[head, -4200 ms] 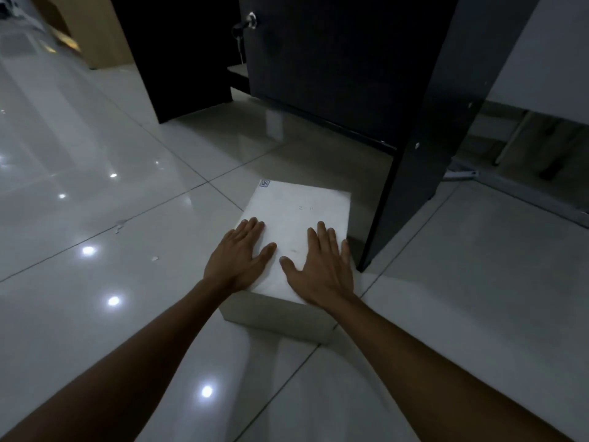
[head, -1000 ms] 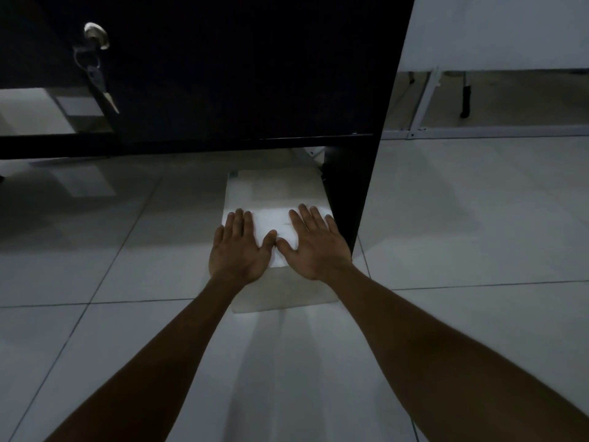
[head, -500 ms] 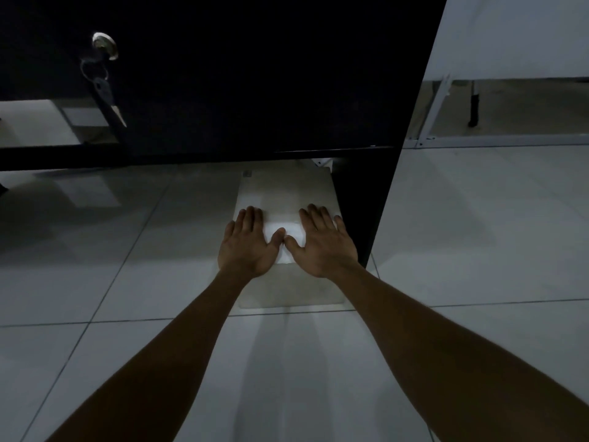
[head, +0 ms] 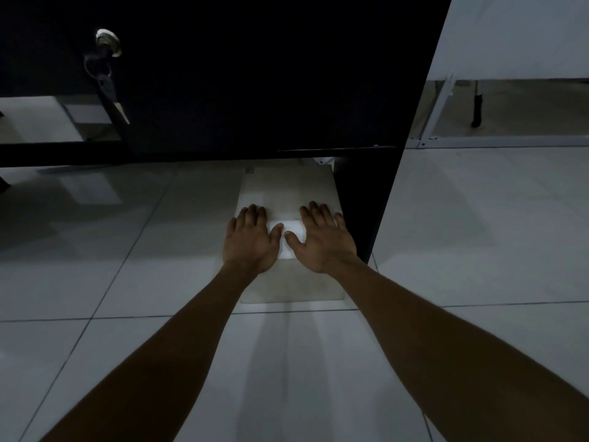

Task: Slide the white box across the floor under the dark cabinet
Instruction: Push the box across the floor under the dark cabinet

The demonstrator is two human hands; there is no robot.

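Note:
The white box (head: 287, 189) lies on the tiled floor with its far end at the bottom edge of the dark cabinet (head: 255, 74), in the cabinet's shadow. Its right side runs close along the cabinet's dark side panel (head: 366, 199). My left hand (head: 250, 239) and my right hand (head: 320, 239) lie flat, palms down, on the near part of the box's top, fingers spread and thumbs almost touching. Neither hand wraps around the box.
A lock with a hanging key (head: 108, 68) is on the cabinet door at upper left. A white metal frame (head: 439, 106) and a dark leg (head: 477, 110) stand at the back right. Glossy pale floor tiles (head: 478, 234) spread on both sides.
The box has slid forward from open floor to the cabinet's base, its far end now in the shadow under it. Both hands stayed flat on its top.

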